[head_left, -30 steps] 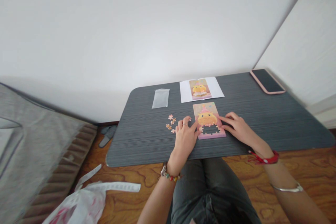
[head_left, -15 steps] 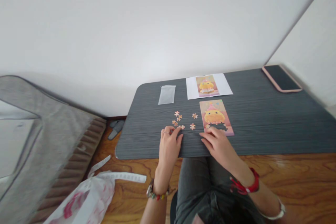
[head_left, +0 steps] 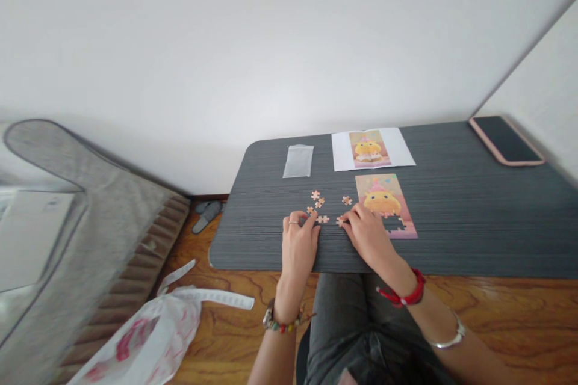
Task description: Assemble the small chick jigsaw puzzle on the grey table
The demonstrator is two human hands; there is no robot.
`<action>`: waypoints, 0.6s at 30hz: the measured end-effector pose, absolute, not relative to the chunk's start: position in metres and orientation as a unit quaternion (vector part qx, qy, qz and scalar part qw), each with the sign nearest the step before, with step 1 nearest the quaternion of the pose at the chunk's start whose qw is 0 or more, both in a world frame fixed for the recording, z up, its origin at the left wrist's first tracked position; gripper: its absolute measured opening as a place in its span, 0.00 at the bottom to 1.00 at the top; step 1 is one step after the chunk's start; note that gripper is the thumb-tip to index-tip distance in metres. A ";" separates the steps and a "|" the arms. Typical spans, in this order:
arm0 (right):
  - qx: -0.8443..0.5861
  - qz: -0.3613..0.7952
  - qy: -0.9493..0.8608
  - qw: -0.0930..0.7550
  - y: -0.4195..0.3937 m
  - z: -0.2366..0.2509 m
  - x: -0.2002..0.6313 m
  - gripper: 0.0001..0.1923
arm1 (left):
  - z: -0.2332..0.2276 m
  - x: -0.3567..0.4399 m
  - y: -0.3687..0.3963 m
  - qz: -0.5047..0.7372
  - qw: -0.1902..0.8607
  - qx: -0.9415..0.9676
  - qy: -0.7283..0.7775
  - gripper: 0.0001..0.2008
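Observation:
My right hand (head_left: 371, 239) pinches a small jigsaw puzzle piece (head_left: 340, 221) against the tabletop, left of the partly assembled puzzle (head_left: 382, 195). That puzzle pictures a yellow character in a pink hat and has a gap near its lower edge; the hand covers its lower left part. My left hand (head_left: 300, 249) rests on the table with bent fingers, thumb and index slightly apart. Its fingertips are beside two pieces (head_left: 322, 219) lying close together. Other loose pieces (head_left: 319, 202) are just beyond it, and another loose piece (head_left: 347, 200) lies past the right fingertips.
Behind the puzzle is a creased paper (head_left: 399, 147) with the same picture. A clear plastic bag (head_left: 298, 161) lies at the back left of the dark table (head_left: 469, 216). A phone (head_left: 506, 141) is at the far right. A white and red plastic bag (head_left: 171, 328) sits on the floor.
My right hand has moved left from the puzzle's lower edge to a loose piece and pinched it. More of the puzzle's gap now shows. My left hand stays near the pieces; the view has shifted slightly.

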State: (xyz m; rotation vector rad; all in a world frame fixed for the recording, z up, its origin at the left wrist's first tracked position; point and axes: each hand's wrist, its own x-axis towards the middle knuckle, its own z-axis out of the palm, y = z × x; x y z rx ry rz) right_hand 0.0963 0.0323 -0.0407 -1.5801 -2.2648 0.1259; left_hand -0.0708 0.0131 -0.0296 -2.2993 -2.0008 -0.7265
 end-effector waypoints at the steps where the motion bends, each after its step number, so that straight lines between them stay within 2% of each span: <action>1: -0.560 0.047 -0.806 0.185 0.034 -0.040 0.096 0.06 | -0.028 -0.070 0.015 -0.228 0.002 -0.737 -0.637 0.11; 8: -0.548 0.048 -0.819 0.165 0.040 -0.034 0.087 0.07 | -0.024 -0.068 0.020 -0.230 -0.021 -0.753 -0.616 0.02; 18: -0.479 0.085 -0.854 0.185 0.032 -0.027 0.083 0.08 | -0.029 -0.071 0.010 -0.263 -0.044 -0.771 -0.579 0.02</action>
